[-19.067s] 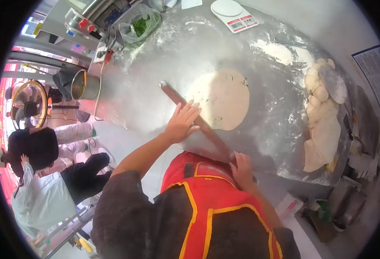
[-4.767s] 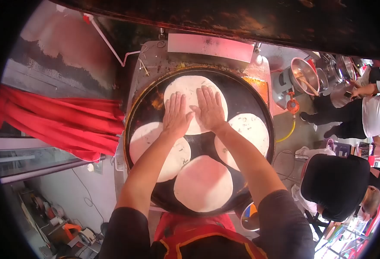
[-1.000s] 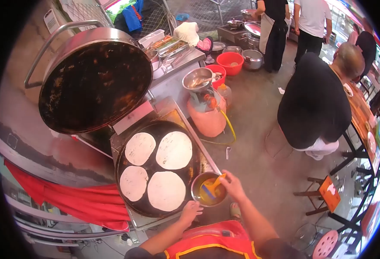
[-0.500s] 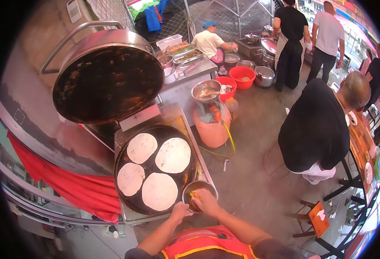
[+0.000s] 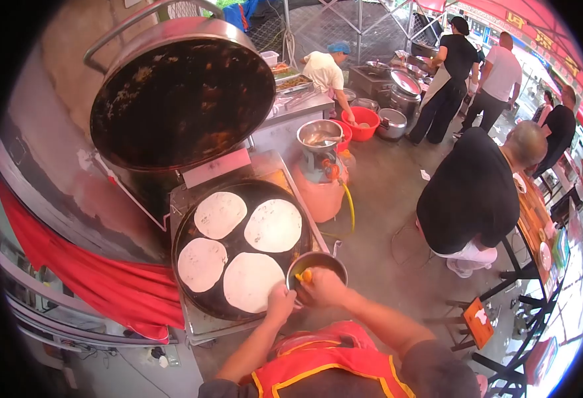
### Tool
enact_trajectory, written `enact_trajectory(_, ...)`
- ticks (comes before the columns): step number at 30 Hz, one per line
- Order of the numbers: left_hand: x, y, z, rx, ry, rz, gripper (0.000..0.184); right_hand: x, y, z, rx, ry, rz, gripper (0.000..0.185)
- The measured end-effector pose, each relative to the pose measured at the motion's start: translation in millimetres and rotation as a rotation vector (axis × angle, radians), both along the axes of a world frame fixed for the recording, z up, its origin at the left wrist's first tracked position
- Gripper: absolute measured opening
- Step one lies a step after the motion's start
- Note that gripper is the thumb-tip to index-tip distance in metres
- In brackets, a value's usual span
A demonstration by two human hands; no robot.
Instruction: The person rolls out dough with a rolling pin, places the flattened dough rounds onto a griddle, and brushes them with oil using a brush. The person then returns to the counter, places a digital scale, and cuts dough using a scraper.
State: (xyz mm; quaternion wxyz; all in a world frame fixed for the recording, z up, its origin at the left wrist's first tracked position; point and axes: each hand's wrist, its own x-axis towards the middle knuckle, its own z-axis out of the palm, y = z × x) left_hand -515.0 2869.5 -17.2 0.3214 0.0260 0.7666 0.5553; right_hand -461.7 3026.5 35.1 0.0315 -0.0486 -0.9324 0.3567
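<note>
My left hand is closed on the near left edge of a metal bowl, beside the griddle's right rim. Inside the bowl, my right hand grips a yellow-handled tool; its working end is hidden. Four round flatbreads lie apart on the dark round griddle: one at upper left, one at upper right, one at lower left, and the largest nearest my left hand. The griddle's heavy blackened lid is raised behind it.
A gas cylinder with a small metal bowl on top stands beyond the griddle. Further back are red tubs and a person bending over them. A seated person is at a wooden table on the right, near a stool.
Both hands and the metal bowl have shifted slightly up and right, closer to the largest flatbread. The view has turned slightly. The person in the blue cap now reaches down into a red tub.
</note>
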Motion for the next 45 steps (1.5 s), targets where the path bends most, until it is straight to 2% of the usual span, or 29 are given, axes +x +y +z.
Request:
enact_trajectory(2, -14.3, -15.5, 16.5, -0.051, 0.197, -0.084, 0.018, -3.3, -8.4, 13.7, 0.084, 0.127, 0.063, 0.023)
enact_trajectory(4, -31.2, -31.2, 33.9, -0.109, 0.312, -0.107, 0.021, -11.6, -17.7, 19.5, -0.164, 0.160, -0.126, 0.020)
enact_trajectory(5, -38.5, -40.8, 45.8, -0.143, 0.477, -0.143, 0.022, -13.5, -26.6, 37.1, -0.200, 0.211, -0.172, 0.021)
enact_trajectory(6, -53.8, -51.4, 36.0, -0.168, 0.532, -0.155, 0.024, -16.8, -35.5, 54.3, -0.236, 0.261, -0.216, 0.024)
enact_trajectory(8, -87.5, -70.7, 13.5, -0.203, 0.532, -0.168, 0.028, -29.5, -48.4, 52.5, -0.213, 0.325, -0.237, 0.020)
enact_trajectory(10, -101.0, -86.5, 36.7, -0.199, 0.604, -0.159, 0.027, -46.6, -61.5, 33.7, -0.162, 0.300, -0.300, 0.017)
enact_trajectory(12, -115.2, -106.0, 46.0, -0.176, 0.647, -0.150, 0.024, -53.1, -76.3, 43.1, -0.307, 0.387, -0.322, 0.015)
enact_trajectory(14, -127.0, -121.9, 52.1, -0.193, 0.704, -0.130, 0.022, -67.6, -84.4, 36.7, -0.325, 0.382, -0.361, 0.017)
enact_trajectory(16, -141.5, -137.4, 40.3, -0.154, 0.531, -0.101, 0.022, -79.3, -91.1, 20.2, -0.466, 0.282, -0.380, 0.021)
enact_trajectory(22, -159.8, -167.5, 11.6, -0.019, 0.311, 0.113, 0.017, -120.5, -84.0, -4.5, -1.149, 0.168, -0.583, 0.024)
enact_trajectory(23, -162.0, -173.4, 6.9, 0.036, 0.282, 0.147, 0.018, -128.5, -72.0, -14.2, -1.264, 0.229, -0.544, 0.026)
enact_trajectory(26, -158.0, -191.0, 18.3, -0.027, 0.268, 0.271, 0.019, -149.8, -29.0, -27.8, -1.383, 0.334, -0.608, 0.030)
enact_trajectory(31, -150.2, -217.1, 27.8, -0.159, 0.361, 0.436, 0.016, -205.9, 37.9, -118.8, -1.121, 0.229, -0.608, 0.025)
enact_trajectory(33, -146.8, -220.8, 42.7, -0.265, 0.443, 0.463, 0.015, -223.6, 44.8, -139.3, -1.141, 0.177, -0.594, 0.024)
enact_trajectory(34, -146.5, -226.6, 36.6, -0.238, 0.474, 0.513, 0.015, -231.6, 46.3, -149.9, -1.151, 0.151, -0.588, 0.024)
enact_trajectory(36, -145.4, -241.1, 25.0, -0.188, 0.538, 0.605, 0.014, -238.3, 90.6, -170.2, -0.784, 0.117, -0.559, 0.027)
enact_trajectory(38, -145.1, -241.2, 35.7, -0.193, 0.466, 0.704, 0.012, -249.2, 113.4, -133.1, -0.612, 0.116, -0.566, 0.027)
enact_trajectory(41, -138.5, -254.1, 32.6, -0.166, 0.306, 0.823, 0.013, -306.6, 89.2, -126.8, -0.752, 0.221, -0.423, 0.028)
enact_trajectory(42, -138.2, -259.0, 30.1, -0.149, 0.252, 0.864, 0.015, -330.9, 54.3, -119.5, -0.845, 0.287, -0.371, 0.026)
enact_trajectory(45, -134.9, -250.9, 43.2, -0.170, 0.220, 0.961, 0.018, -396.6, -38.7, -138.4, -1.137, 0.065, -0.228, 0.025)
